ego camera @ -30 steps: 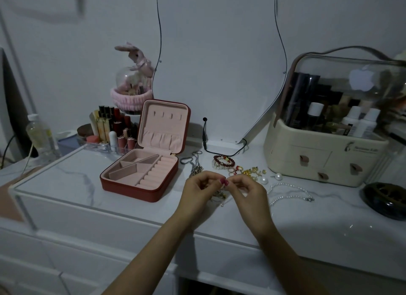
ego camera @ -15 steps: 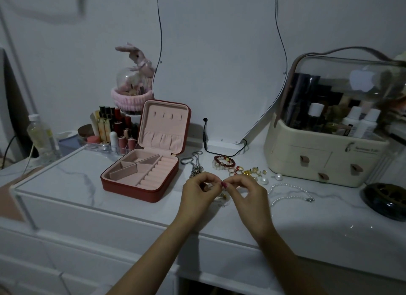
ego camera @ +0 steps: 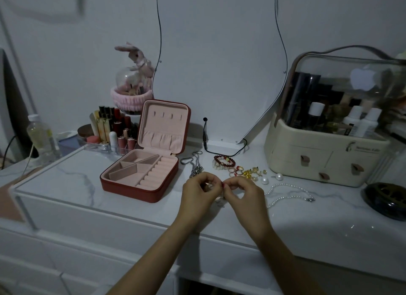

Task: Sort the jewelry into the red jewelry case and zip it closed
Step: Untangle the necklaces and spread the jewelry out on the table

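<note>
**Both hands pinching a small jewelry piece near the front edge of the vanity top**

Left hand [ego camera: 198, 190] and right hand [ego camera: 242, 193] meet fingertip to fingertip above the white marble-look vanity top [ego camera: 66, 180], close to its front edge. Fingers of both hands are curled, thumb and forefinger pinched together on a small pale metallic jewelry piece [ego camera: 220, 198] that hangs just below the fingertips; what kind of piece it is cannot be told, too small and partly hidden.

Red square zip jewelry case with pink lining [ego camera: 140, 176] sits left of the hands, apart from them, lid standing upright and open. Its tray compartments and ring rolls show only pink lining; lid pocket and hooks look bare too.

Rest of the jewelry lies behind and right of the hands, toward the back edge: silver chain necklace [ego camera: 194, 166] just behind the left hand, dark red bead bracelet [ego camera: 224, 160], cluster of small gold and red rings and charms [ego camera: 246, 171], two loose white pearl earrings [ego camera: 272, 178], white pearl strand necklace [ego camera: 287, 193] right of the right hand.

Cream cosmetics organizer with clear domed lid [ego camera: 329, 140] stands at the back right corner, holding bottles and dark tubes. Clear acrylic lipstick rack [ego camera: 109, 129] at the back left holds lipsticks and small bottles.
</note>
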